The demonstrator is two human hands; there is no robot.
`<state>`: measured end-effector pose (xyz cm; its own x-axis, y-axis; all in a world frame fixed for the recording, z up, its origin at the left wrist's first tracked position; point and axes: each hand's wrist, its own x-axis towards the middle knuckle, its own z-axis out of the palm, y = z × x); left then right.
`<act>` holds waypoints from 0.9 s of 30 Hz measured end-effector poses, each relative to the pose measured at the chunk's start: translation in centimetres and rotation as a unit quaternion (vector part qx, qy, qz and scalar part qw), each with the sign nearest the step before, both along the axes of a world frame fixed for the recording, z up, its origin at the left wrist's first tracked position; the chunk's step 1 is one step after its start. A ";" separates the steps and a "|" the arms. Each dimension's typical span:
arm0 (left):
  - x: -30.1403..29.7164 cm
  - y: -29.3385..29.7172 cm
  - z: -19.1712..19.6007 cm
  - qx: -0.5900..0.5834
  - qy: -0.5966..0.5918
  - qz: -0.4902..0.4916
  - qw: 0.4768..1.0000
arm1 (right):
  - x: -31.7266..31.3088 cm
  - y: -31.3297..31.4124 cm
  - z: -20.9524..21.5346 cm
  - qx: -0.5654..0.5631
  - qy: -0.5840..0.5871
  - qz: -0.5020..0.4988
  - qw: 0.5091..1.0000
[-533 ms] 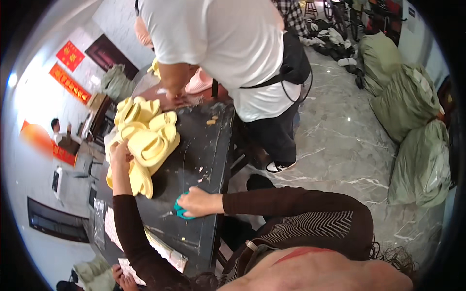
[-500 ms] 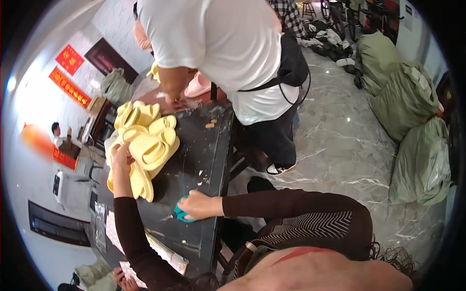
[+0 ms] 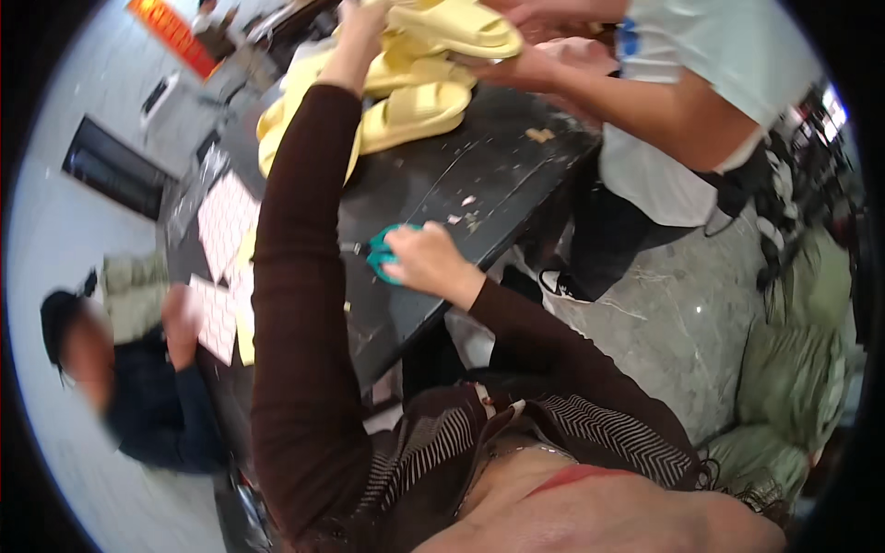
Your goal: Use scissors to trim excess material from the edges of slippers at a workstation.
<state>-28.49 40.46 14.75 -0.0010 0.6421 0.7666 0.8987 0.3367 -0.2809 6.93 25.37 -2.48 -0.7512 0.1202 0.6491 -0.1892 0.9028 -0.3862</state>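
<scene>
Find yellow slipper (image 3: 461, 32) just right of left hand's (image 3: 361, 20) fingers, long axis running sideways; cannot tell their grip. Clamped round scissors (image 3: 376, 264) with right hand (image 3: 426, 260).

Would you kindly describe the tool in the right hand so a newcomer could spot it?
On the dark table, look nearer the wearer than the yellow slippers. Near the table's edge, the person's right hand grips the teal-handled tool; its teal sets it apart from them.
</scene>
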 end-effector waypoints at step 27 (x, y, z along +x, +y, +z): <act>4.9 -14.9 -11.3 0.032 -0.803 0.135 0.580 | 1.4 2.8 -1.3 -0.001 -0.064 -0.037 0.997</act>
